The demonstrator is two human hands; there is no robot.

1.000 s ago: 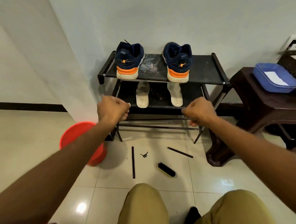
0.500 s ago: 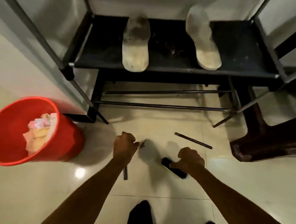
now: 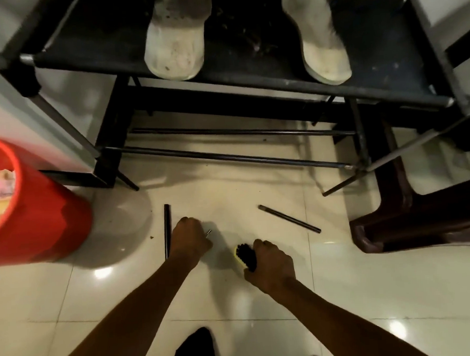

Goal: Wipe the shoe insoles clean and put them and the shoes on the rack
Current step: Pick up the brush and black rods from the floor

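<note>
Two dirty white insoles lie on the black rack's lower shelf (image 3: 379, 47), the left insole (image 3: 174, 50) and the right insole (image 3: 322, 50) both with heels toward me. The shoes are out of view above. On the floor tiles, my left hand (image 3: 189, 238) is curled over the small keys (image 3: 208, 232), of which only a metal tip shows. My right hand (image 3: 271, 263) grips a black-bristled brush (image 3: 244, 255) with a yellow edge.
A red bucket (image 3: 37, 215) holding rags stands at the left. One loose black rod (image 3: 167, 230) lies beside my left hand and another rod (image 3: 289, 218) further right. A dark brown stool (image 3: 421, 217) stands at the right, close to the rack's leg.
I have bent down from the rack toward the floor. Both hands dropped to the tiles; the left closed over the keys, the right took hold of the brush.
</note>
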